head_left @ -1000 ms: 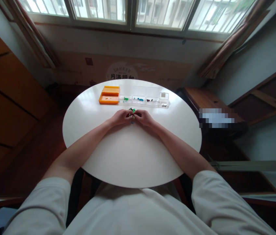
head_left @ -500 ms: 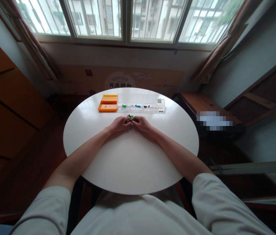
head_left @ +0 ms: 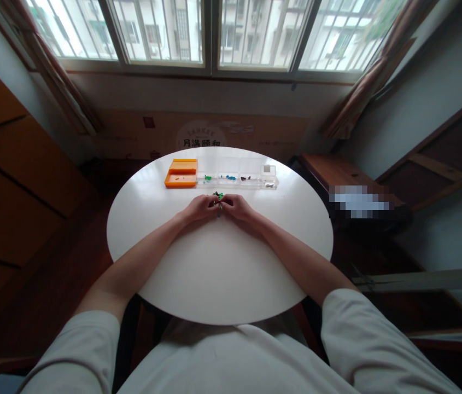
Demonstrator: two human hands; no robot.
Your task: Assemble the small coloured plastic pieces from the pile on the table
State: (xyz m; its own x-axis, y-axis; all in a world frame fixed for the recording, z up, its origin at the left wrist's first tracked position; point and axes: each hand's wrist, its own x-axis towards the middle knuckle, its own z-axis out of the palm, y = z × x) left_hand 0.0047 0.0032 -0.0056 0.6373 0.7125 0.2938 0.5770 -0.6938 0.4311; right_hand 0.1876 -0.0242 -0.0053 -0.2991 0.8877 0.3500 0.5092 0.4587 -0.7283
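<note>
My left hand (head_left: 200, 208) and my right hand (head_left: 237, 207) meet near the middle of a round white table (head_left: 218, 262). Between their fingertips lies a cluster of tiny coloured pieces (head_left: 218, 195), mostly green with some dark and reddish bits. Both hands are closed, fingers curled and tips pressed together at the cluster. Whatever they pinch is too small to name. Just beyond stands a row of clear plastic compartments (head_left: 237, 183) with lids up, holding small green pieces (head_left: 208, 178), blue pieces (head_left: 231, 178) and dark brown pieces (head_left: 245, 178).
At the row's left end is an orange open box (head_left: 165, 184) with a few tiny bits inside. A clear compartment (head_left: 271, 185) at the right end holds whitish pieces. A wooden bench (head_left: 329, 169) stands right of the table, and a barred window (head_left: 210, 33) is ahead.
</note>
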